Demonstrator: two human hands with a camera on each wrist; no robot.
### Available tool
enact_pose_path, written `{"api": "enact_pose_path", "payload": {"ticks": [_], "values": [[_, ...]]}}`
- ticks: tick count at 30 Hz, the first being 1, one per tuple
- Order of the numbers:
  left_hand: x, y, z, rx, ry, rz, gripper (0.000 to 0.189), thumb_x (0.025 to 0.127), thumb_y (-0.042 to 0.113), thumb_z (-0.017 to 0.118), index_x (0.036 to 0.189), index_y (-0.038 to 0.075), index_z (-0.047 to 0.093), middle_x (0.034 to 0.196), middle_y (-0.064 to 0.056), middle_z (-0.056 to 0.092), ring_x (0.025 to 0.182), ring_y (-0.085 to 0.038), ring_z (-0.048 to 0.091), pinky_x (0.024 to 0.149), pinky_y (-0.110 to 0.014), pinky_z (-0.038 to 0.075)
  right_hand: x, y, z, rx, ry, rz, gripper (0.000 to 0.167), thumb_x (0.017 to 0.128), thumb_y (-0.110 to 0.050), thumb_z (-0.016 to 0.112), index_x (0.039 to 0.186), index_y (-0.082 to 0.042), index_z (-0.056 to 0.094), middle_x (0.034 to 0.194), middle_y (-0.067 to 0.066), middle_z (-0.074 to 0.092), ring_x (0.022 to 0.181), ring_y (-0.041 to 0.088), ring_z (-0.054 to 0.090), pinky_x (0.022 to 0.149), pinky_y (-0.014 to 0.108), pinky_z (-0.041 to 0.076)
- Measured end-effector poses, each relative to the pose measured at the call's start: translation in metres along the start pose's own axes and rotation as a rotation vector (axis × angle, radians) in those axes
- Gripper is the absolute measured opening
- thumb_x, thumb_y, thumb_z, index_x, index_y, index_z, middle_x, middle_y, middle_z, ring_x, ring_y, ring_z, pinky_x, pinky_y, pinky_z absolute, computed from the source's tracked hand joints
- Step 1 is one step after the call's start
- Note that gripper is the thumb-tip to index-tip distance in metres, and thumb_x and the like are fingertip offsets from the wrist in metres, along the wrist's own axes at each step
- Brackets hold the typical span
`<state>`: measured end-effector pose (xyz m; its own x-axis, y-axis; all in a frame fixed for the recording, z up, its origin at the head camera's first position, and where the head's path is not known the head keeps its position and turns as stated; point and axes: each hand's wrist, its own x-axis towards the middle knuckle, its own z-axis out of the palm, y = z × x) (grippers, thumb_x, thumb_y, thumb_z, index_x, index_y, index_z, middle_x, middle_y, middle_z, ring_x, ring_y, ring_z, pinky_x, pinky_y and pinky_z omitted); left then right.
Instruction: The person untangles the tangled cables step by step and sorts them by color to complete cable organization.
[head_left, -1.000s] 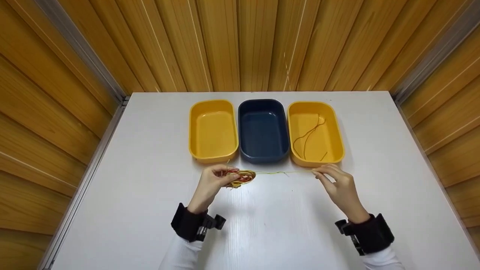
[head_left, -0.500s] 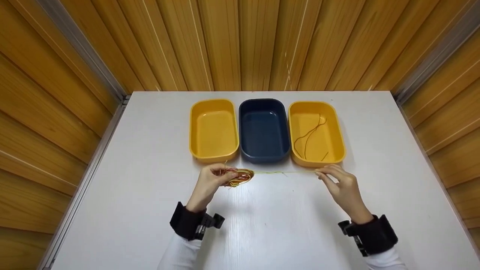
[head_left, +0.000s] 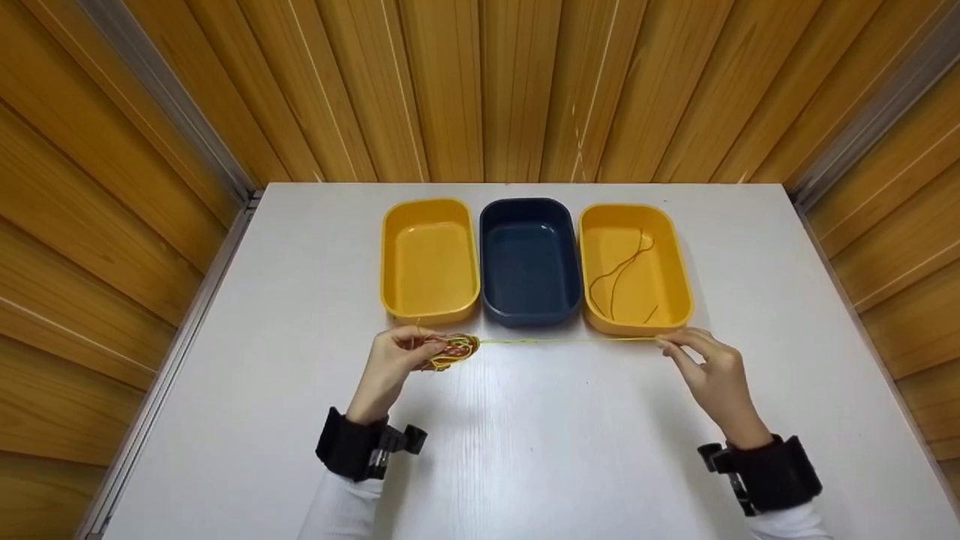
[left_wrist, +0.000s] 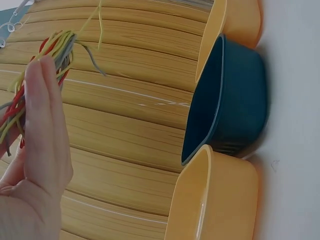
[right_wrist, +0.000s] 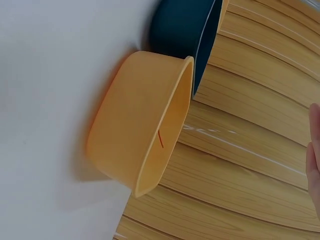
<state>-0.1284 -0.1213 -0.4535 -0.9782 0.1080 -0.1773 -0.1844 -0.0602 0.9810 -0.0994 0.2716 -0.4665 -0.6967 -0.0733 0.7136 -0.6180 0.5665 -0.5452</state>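
My left hand [head_left: 394, 361] grips a tangled bundle of wires [head_left: 450, 351], with red, yellow and grey strands showing in the left wrist view. From the bundle a yellow strand [head_left: 570, 340] runs straight across to my right hand [head_left: 709, 371], whose thumb and fingertips pinch its end. Both hands are above the table, just in front of the bins. At the right edge of the right wrist view only part of the right fingers [right_wrist: 314, 155] shows, and the strand is out of that view.
Three bins stand side by side: a left yellow bin [head_left: 388, 300], a dark blue bin [head_left: 529, 318] and a right yellow bin [head_left: 637, 328]. Thin reddish strands [head_left: 616, 270] lie inside the right one. Wood-patterned panels [head_left: 517, 90] rise behind the white table [head_left: 540, 450].
My hands have drawn apart, the left one moving left with the bundle and the right one moving right. The yellow strand between them is longer and straighter.
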Motion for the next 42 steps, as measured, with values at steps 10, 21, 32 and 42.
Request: {"api": "enact_pose_path", "payload": {"ticks": [10,21,32,42], "values": [[-0.001,0.000,-0.005,0.008,-0.007,-0.002,0.015,0.089,-0.010,0.065,0.101,-0.017,0.070,0.077,0.006,0.069,0.069,-0.004,0.067,0.064,-0.017,0.060,-0.004,0.004,-0.004,-0.017,-0.006,0.026,0.014,0.075,0.026,0.072,0.085,0.016,0.071,0.072,0.026,0.067,0.087,-0.025,0.054,0.073,-0.004,0.045],[-0.002,0.003,-0.010,-0.042,-0.006,0.002,0.011,0.089,-0.012,0.065,0.097,-0.012,0.073,0.076,0.005,0.071,0.068,-0.006,0.070,0.065,-0.019,0.062,-0.007,0.008,-0.012,-0.045,-0.004,0.031,0.016,0.075,0.026,0.072,0.085,0.014,0.072,0.073,0.027,0.067,0.087,-0.027,0.054,0.072,-0.005,0.045],[-0.003,0.004,-0.018,-0.043,0.003,-0.007,0.014,0.089,-0.012,0.065,0.091,-0.004,0.076,0.075,0.004,0.069,0.067,-0.006,0.069,0.065,-0.019,0.062,-0.009,0.010,-0.022,-0.096,-0.001,0.096,0.023,0.071,0.030,0.071,0.084,0.011,0.073,0.077,-0.005,0.071,0.082,-0.027,0.053,0.068,-0.004,0.044],[-0.005,0.005,-0.022,-0.027,-0.004,-0.003,0.013,0.090,-0.010,0.065,0.094,-0.005,0.075,0.076,0.006,0.073,0.070,-0.005,0.071,0.067,-0.019,0.062,-0.009,0.013,-0.028,-0.089,0.010,0.114,0.021,0.073,0.027,0.072,0.085,0.011,0.074,0.085,-0.022,0.068,0.082,-0.026,0.054,0.071,-0.004,0.043]]}}
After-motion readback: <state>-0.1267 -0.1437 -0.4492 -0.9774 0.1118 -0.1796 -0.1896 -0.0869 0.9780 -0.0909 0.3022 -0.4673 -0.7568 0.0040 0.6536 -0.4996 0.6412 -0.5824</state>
